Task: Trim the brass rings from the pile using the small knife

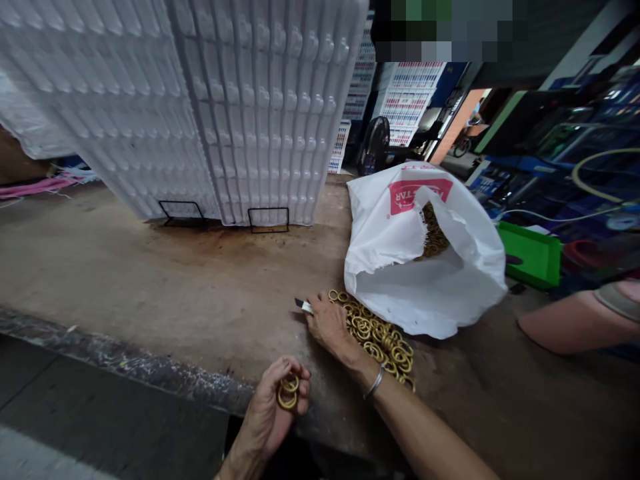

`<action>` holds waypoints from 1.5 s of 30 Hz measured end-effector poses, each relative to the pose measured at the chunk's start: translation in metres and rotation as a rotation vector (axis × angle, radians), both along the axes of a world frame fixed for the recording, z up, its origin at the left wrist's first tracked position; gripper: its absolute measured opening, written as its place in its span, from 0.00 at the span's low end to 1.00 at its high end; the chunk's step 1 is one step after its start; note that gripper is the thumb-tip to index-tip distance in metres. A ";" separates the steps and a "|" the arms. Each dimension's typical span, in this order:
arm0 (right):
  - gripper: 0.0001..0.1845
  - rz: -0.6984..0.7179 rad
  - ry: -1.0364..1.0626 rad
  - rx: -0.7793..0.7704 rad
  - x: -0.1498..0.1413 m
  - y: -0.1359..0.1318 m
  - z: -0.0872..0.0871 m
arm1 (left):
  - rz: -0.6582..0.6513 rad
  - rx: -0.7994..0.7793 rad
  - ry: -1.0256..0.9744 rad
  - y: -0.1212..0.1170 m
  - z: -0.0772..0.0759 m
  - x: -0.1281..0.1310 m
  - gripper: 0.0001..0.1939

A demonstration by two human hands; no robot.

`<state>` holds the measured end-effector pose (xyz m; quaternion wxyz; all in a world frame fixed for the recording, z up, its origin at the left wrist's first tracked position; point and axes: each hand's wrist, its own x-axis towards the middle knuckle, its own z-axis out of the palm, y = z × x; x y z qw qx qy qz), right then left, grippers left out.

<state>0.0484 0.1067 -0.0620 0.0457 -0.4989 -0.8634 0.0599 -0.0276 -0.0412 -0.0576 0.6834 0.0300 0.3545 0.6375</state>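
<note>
Head view: left grip (pixel 275 397) cups gold rings (pixel 288 402) near the worktop (pixel 200 300) edge; slackening could spill them. Right grip (pixel 331 327) holds a cutter-like tool (pixel 306 307); careless reaching could cause cuts.

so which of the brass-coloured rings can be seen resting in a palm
The few rings cupped in the left hand; the heaped rings lie on the table beside the right hand.
</note>
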 end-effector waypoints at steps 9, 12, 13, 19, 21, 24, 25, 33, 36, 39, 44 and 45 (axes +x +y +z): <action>0.07 0.011 0.471 -0.281 0.027 -0.025 0.006 | 0.064 -0.016 0.341 0.011 -0.003 -0.001 0.22; 0.10 -0.063 0.757 -0.564 0.044 -0.037 0.009 | 0.042 0.009 0.701 0.013 -0.009 0.003 0.23; 0.09 -0.092 0.824 -0.634 0.049 -0.042 0.010 | 0.020 0.037 0.796 0.013 -0.010 0.005 0.22; 0.08 -0.203 1.029 -0.901 0.069 -0.063 0.011 | -0.089 0.235 1.069 0.012 -0.009 0.023 0.12; 0.08 -0.217 1.065 -0.934 0.073 -0.067 0.011 | -0.092 0.284 1.096 0.011 -0.005 0.027 0.11; 0.08 -0.244 1.104 -0.980 0.076 -0.070 0.010 | -0.090 0.328 1.148 0.012 0.000 0.032 0.09; 0.08 -0.250 1.109 -0.982 0.078 -0.071 0.009 | -0.089 0.327 1.161 0.012 0.001 0.033 0.09; 0.15 -0.152 0.926 -0.599 0.088 -0.080 0.018 | -0.084 0.282 1.264 0.013 0.000 0.035 0.09; 0.15 -0.128 0.882 -0.556 0.087 -0.082 0.018 | -0.097 0.254 1.252 0.013 -0.001 0.036 0.10; 0.16 -0.136 0.887 -0.544 0.084 -0.082 0.014 | -0.179 0.179 1.134 0.012 0.001 0.037 0.14; 0.16 -0.144 0.892 -0.557 0.083 -0.084 0.014 | -0.376 0.069 0.868 0.008 0.006 0.038 0.21; 0.16 -0.143 0.902 -0.559 0.083 -0.084 0.015 | -0.381 0.072 0.834 0.007 0.006 0.038 0.21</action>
